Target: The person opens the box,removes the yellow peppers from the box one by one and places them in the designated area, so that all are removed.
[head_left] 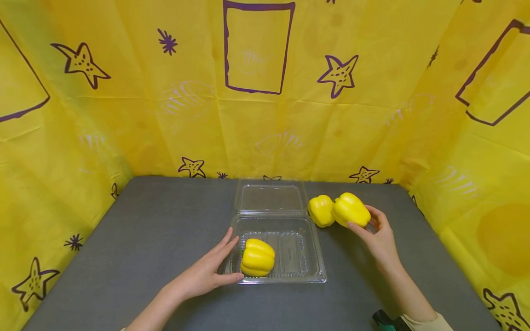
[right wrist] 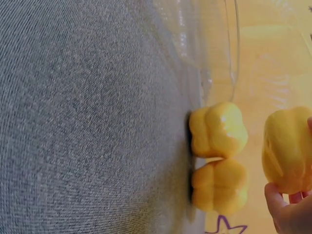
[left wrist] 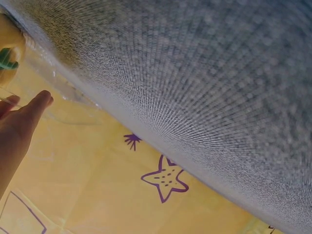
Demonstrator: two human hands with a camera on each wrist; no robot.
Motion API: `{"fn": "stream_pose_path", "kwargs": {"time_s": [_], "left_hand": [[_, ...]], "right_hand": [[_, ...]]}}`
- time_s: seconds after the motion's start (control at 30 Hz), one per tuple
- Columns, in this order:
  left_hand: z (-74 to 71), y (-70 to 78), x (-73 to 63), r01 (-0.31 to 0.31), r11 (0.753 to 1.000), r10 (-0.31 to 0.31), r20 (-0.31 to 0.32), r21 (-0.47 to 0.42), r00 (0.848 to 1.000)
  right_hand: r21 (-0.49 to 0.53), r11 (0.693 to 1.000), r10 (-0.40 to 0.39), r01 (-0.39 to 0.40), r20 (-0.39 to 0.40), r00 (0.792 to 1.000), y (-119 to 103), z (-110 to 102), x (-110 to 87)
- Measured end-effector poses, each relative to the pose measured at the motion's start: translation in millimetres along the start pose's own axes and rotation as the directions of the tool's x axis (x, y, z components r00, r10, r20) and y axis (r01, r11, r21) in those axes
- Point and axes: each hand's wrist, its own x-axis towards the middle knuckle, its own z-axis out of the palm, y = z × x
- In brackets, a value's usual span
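A clear plastic clamshell container (head_left: pixel 300 250) lies with its lid (head_left: pixel 271 197) folded back toward the rear curtain. One yellow bell pepper (head_left: pixel 257 257) sits in the left half of its base; its green stem shows in the left wrist view. My left hand (head_left: pixel 209 269) rests at the container's left side, fingers straight along the rim and thumb by the front corner. My right hand (head_left: pixel 381 234) grips another yellow bell pepper (head_left: pixel 351 210), raised off the table. Two more bell peppers (right wrist: pixel 218 129) stand side by side on the table; from the head, the held one hides one of them.
The grey table (head_left: pixel 157 230) carries the container near its middle, with the loose peppers right of the lid. A yellow curtain (head_left: pixel 256 133) with purple starfish drawings encloses the back and both sides. A black and green item (head_left: pixel 387 322) shows by the right wrist.
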Motion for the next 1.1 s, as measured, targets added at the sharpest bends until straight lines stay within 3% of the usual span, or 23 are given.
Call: {"fn": "stream_pose_path", "kwargs": {"time_s": [0.43, 0.87, 1.1], "left_hand": [[0.4, -0.3, 1.1, -0.009, 1.000, 0.009, 0.002, 0.002, 1.000], [-0.2, 0.3, 0.1, -0.026, 1.000, 0.026, -0.006, -0.003, 1.000], [-0.3, 0.4, 0.0, -0.012, 1.000, 0.012, -0.005, -0.005, 1.000]], "right_hand": [[-0.012, 0.996, 0.089, -0.091, -0.102, 0.991, 7.3, -13.6, 3.9], [0.083, 0.991, 0.114, -0.100, -0.185, 0.976, 12.9, -19.6, 10.8], [0.126, 0.982, 0.167, -0.142, -0.220, 0.961, 15.9, -22.5, 17.0]]}}
